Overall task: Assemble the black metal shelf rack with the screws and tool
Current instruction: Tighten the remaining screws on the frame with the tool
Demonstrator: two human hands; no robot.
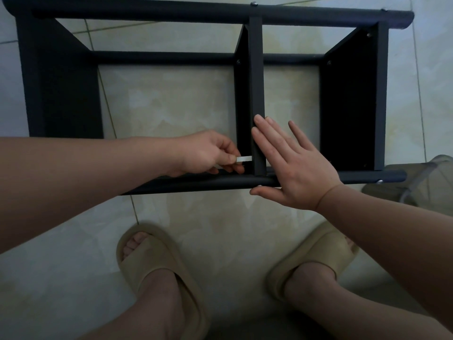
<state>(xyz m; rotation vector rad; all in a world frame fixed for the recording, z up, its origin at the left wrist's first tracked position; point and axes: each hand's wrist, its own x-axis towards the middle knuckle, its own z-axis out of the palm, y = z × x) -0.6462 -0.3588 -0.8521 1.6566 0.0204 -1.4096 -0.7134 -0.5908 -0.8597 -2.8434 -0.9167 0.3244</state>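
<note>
The black metal shelf rack (201, 13) stands on the tiled floor, seen from above, with round rails front and back and three upright panels. My left hand (208, 153) pinches a small flat silver tool (244, 159) held against the left side of the middle panel (256, 69), just above the near rail (196, 184). My right hand (291, 165) has straight, spread fingers; its fingertips touch the middle panel's right side, and its palm lies over the near rail. Silver screw heads (259, 186) show on the near rail below the middle panel and at its right end.
Both feet in beige slippers (157, 261) stand on the floor tiles close to the near rail. A translucent plastic container (416, 182) sits at the right edge, beside the rack's right end. Pale tiled floor (171, 99) shows through the frame.
</note>
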